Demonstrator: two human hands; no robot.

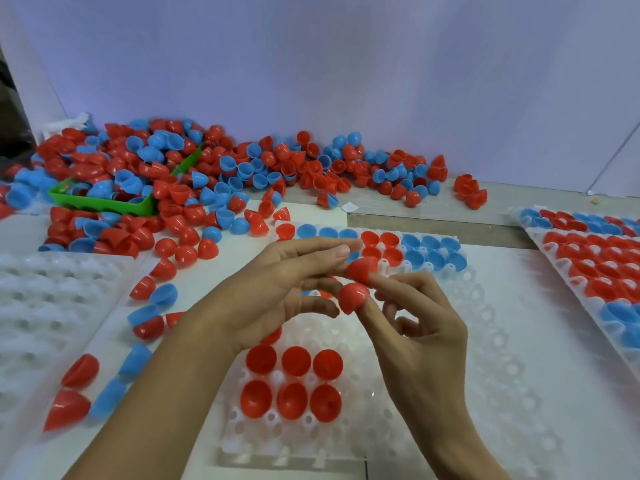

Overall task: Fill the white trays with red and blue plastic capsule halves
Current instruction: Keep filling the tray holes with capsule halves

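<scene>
The left hand (277,292) hangs over the middle tray (398,393), fingers stretched and only loosely bent, the fingertips touching the upper red half (363,269). The right hand (415,327) has its fingers curled, and a second red half (353,298) sits capped over one fingertip; the upper half seems perched on another right finger, though whether the left fingers pinch it or merely touch it I cannot tell.

At nine o'clock an unfilled tray (41,306) lies on the tabletop (519,289), with loose red and blue halves scattered along its right edge. At eleven o'clock the big pile (207,174) of halves spreads along the wall, half burying a green bin (104,202). In the middle tray, six red halves (292,379) sit open side up at six o'clock and a band of blue and red ones fills the far rows at twelve — the cells between are bare. At three o'clock a third tray (588,268) is nearly full.

These halves look like thin, rigid plastic shells — very light, smooth, likely slippery on the dome and prone to nest in each other. The surest hold is probably a pinch across the rim, or a fingertip inside the cup, so each drops dome down into its cell.
</scene>
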